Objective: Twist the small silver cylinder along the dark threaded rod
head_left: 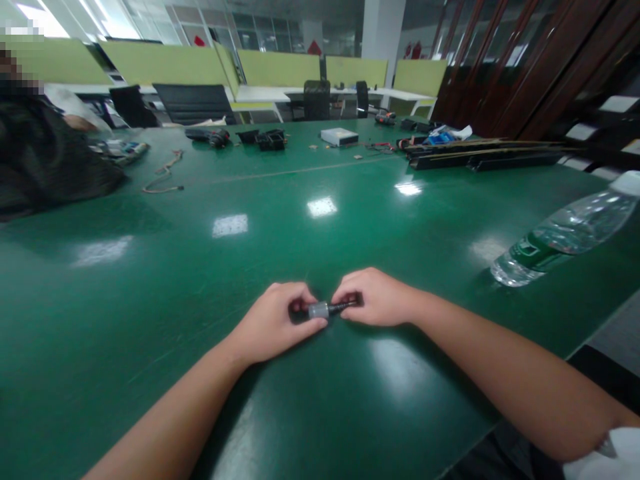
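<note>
Low over the green table [280, 247], my two hands meet at a small grey-and-black cylindrical part [319, 310]. Its thicker grey section sits between the thumb and curled fingers of my left hand [273, 323]. A thinner black section, ridged like a cable connector, runs right into the pinch of my right hand [377, 297]. Both hands are closed on it. My fingers cover both ends, so I cannot tell whether it is one piece or two joined pieces.
A water bottle [545, 247] stands to the right, appearing tilted. Dark metal channels [520, 160], a white box [339, 137], black tools [207, 137] and a beige cable [163, 177] lie farther back. Another person in dark clothing [45, 153] is at the left.
</note>
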Tool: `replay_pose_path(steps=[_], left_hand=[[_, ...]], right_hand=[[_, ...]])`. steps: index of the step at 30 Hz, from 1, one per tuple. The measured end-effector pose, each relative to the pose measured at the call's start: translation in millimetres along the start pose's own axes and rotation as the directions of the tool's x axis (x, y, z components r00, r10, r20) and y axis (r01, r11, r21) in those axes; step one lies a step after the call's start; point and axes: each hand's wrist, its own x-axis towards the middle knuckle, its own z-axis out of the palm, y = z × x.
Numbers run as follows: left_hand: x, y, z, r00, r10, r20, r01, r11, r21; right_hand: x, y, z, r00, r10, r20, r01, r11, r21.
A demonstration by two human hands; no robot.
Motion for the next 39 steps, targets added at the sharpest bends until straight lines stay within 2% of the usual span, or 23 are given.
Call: replay_pose_path(steps=[39], left_hand=[[0.3,0.2,-0.7,1.0,0.023,-0.007,-0.023,1.0,0.019]], right_hand=[[1.5,-1.9,2.8,0.999,-0.036,-0.013,0.035,0.997,-0.061]])
